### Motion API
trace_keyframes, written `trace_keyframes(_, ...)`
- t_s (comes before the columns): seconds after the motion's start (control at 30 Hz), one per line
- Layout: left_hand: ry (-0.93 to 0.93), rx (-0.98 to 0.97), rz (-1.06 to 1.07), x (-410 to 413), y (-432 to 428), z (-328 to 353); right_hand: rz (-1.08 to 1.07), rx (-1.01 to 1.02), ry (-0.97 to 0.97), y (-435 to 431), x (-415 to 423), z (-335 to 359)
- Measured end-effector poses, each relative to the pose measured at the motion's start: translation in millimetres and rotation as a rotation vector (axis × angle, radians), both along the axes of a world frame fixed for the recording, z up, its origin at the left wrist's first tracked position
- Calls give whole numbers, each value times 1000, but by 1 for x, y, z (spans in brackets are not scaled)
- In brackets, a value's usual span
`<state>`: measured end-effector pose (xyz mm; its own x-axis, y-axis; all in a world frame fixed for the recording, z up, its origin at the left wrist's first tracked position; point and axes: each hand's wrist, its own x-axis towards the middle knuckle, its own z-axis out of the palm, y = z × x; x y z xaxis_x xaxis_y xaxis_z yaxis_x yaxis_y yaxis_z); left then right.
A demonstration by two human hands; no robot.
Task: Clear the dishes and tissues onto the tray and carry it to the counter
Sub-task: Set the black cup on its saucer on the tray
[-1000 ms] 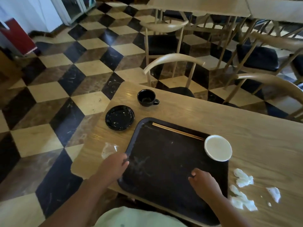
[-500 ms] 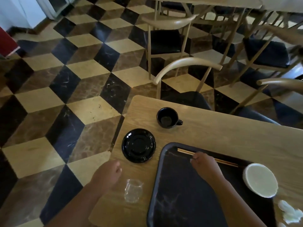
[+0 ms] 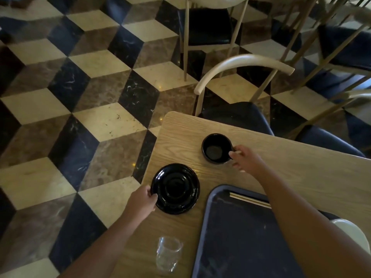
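Note:
A black cup stands near the far left corner of the wooden table. My right hand pinches the handle on the cup's right side. A black saucer lies nearer me, and my left hand grips its left rim. The dark tray sits at the lower right with chopsticks along its far edge. A white bowl shows partly behind my right forearm. The tissues are out of view.
A clear plastic cup lies on the table left of the tray, close to me. A pale wooden chair with a dark seat is pushed against the table's far side. More chairs stand beyond. Checkered tile floor lies to the left.
My right hand left the chopsticks on the tray and reached forward to the cup's handle. My left hand moved forward onto the saucer's rim. The view shifted left.

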<state>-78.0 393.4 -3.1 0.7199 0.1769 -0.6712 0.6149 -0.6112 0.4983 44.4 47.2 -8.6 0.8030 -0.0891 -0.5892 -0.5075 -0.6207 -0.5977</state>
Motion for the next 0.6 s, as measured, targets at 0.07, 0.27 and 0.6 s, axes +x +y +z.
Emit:
trace_keyframes(0.07,2,-13,22,0,1,-4,64,-6,26,-1,2,-4)
trace_keyframes(0.27,10,-111,140,-5,-4,-8,53,29,72,-3,3,-9)
trace_keyframes(0.6,70,-334,249,-7,-8,-2,-169,36,74,16,-13,0)
